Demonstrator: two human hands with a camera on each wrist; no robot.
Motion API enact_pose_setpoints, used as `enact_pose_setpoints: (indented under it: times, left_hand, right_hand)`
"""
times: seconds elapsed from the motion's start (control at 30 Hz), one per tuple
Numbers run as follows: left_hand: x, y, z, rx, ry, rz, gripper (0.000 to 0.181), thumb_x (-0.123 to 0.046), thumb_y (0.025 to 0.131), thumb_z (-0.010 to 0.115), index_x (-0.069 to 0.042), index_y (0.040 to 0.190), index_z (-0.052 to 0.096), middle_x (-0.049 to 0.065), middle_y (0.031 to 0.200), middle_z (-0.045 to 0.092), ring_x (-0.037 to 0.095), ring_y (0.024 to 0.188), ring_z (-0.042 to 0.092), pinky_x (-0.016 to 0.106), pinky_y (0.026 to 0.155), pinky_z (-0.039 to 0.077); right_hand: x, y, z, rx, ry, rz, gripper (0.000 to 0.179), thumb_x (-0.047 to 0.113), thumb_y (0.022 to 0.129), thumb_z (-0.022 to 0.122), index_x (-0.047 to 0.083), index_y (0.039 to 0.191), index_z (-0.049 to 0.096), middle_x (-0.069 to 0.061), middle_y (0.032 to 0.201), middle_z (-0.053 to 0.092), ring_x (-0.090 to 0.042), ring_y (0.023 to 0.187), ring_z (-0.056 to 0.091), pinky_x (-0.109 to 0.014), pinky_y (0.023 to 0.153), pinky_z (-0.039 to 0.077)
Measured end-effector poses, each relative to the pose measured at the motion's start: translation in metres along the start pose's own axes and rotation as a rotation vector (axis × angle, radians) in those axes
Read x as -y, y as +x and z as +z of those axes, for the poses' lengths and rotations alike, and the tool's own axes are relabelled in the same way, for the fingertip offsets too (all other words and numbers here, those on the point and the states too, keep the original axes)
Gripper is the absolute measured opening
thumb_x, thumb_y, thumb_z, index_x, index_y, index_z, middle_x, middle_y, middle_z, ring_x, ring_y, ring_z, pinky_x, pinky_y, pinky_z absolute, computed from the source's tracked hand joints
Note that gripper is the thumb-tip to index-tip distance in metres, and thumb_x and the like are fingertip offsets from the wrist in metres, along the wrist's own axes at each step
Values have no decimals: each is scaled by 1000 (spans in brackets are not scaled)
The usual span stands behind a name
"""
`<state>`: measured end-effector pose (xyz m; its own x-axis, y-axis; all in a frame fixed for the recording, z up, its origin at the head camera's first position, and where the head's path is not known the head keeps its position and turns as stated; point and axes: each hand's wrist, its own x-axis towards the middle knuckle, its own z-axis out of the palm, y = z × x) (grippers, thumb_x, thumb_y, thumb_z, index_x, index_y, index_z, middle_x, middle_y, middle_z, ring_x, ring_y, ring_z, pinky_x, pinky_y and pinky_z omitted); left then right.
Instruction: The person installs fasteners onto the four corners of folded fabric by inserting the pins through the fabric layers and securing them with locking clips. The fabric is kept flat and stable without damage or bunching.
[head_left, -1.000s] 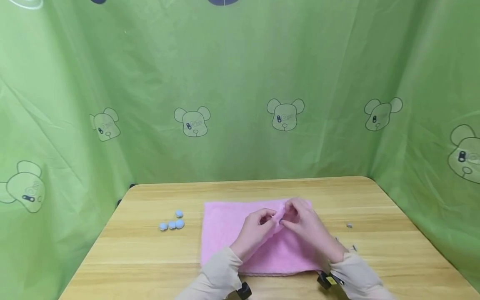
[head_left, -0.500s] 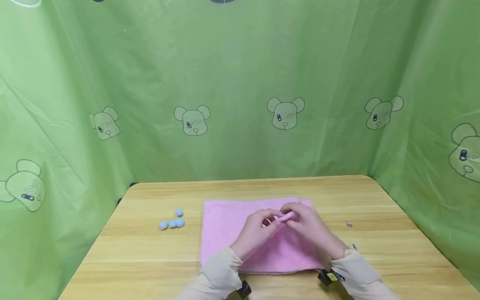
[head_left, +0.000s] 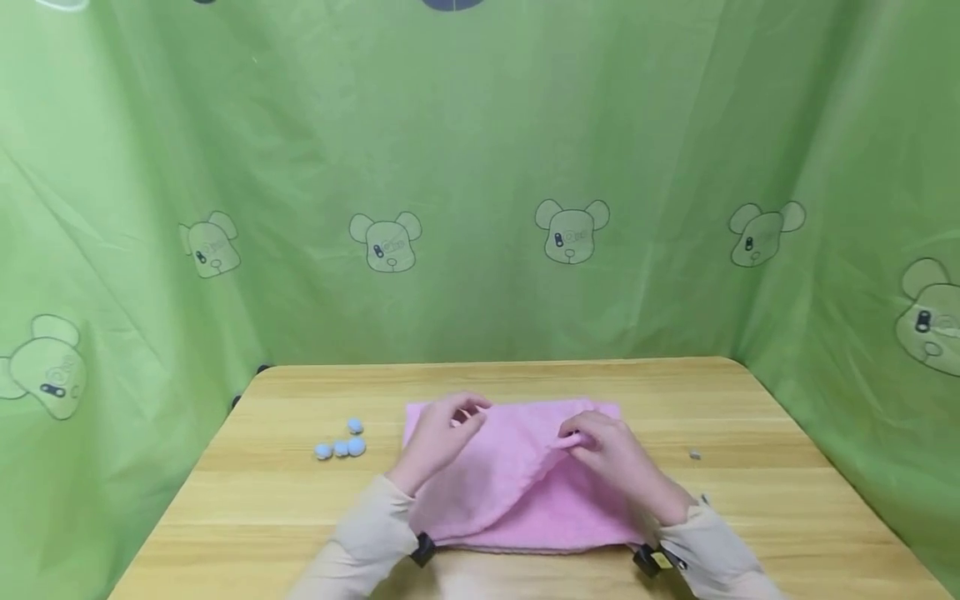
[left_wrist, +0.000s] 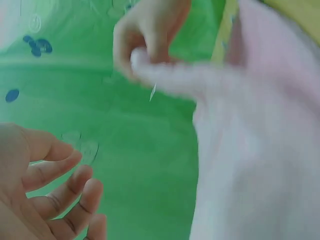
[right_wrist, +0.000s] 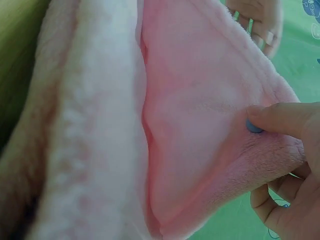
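A pink plush cloth (head_left: 570,508) lies on the table, its near layer lifted into a raised fold. My right hand (head_left: 618,458) pinches the raised edge at the right. In the right wrist view, the thumb presses a small blue disc (right_wrist: 253,127) against the fabric. A thin pale spike (left_wrist: 153,92) pokes out below the pinched cloth in the left wrist view. My left hand (head_left: 438,437) hovers over the cloth's left part, fingers loosely bent, with nothing held.
Several light-blue round caps (head_left: 356,447) lie left of the cloth. A small grey-blue piece (head_left: 695,454) sits on the wooden table (head_left: 765,517) to the right, and another is partly hidden by the right sleeve. A green curtain (head_left: 480,317) surrounds the table.
My left hand has let go of the cloth edge and moved left. The right hand still pinches the edge, and the cloth now spreads in a slanting fold toward the lower left.
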<state>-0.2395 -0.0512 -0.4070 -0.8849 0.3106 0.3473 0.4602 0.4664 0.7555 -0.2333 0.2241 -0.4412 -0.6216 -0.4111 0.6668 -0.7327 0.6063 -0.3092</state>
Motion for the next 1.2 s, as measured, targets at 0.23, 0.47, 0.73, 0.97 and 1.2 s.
enact_pose_setpoints:
  times: [0.23,0.47,0.73,0.97,1.2]
  left_hand:
    - [41,-6,-50,-35,238,-128,18,-13,90,65,-8,107,69,7,92,69,17,82,62,33,75,54]
    - [98,-13,-89,-18,466,-224,26,-14,85,68,-3,108,66,23,105,65,36,97,62,50,84,52]
    - [120,-10,-104,75,521,-450,36,-15,85,66,2,117,61,30,121,58,37,97,59,47,79,52]
    - [126,-7,-102,120,563,-496,31,-11,82,67,1,111,63,24,108,67,30,88,62,47,76,52]
    - [129,-5,-100,122,566,-540,18,-8,79,65,-3,96,66,16,95,68,26,81,61,37,63,48]
  right_hand:
    - [-2,-2,-2,22,-12,11,30,-6,68,79,14,89,70,7,86,70,-9,81,64,-28,77,57]
    - [-3,-3,-3,40,-11,8,28,-4,70,78,14,90,70,7,87,70,-9,82,64,-28,77,57]
    - [-4,-4,-3,60,-14,6,29,-5,70,78,13,91,71,7,88,71,-9,83,64,-29,78,57]
    - [-2,-5,-4,78,-10,25,30,-6,70,77,14,91,70,6,89,71,-10,84,65,-28,78,57]
    - [-1,-5,-6,72,1,12,30,-6,71,77,14,91,70,6,89,70,-10,83,64,-26,77,57]
